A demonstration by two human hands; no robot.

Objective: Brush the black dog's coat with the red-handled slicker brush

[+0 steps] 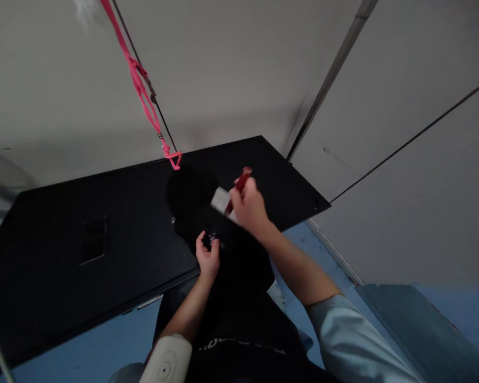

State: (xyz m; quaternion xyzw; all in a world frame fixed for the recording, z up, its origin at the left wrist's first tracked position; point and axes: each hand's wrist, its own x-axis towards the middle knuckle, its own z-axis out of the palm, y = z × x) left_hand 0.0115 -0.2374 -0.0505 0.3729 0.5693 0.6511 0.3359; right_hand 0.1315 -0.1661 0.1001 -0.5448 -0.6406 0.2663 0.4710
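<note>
Black cloth (pixel 195 191) is bunched at the front of the dark table and runs down toward my lap. Its exact kind is lost in the darkness. My left hand (pixel 208 258) holds the near part of this cloth with curled fingers, beside a small pale mark (pixel 213 238). Above and to the right, my right hand (pixel 247 205) is closed round a dark red handle (pixel 242 180), blurred by motion. A flat whitish piece (pixel 220 200) shows beside the handle, over the cloth; I cannot tell whether the two are joined.
A dark phone-like slab (pixel 93 239) lies on the black table (pixel 135 202) at the left. Pink cord (pixel 143 98) hangs down to the table's far side. Pale walls stand behind and at the right. A grey-green board (pixel 419 330) lies low at the right, by the blue floor.
</note>
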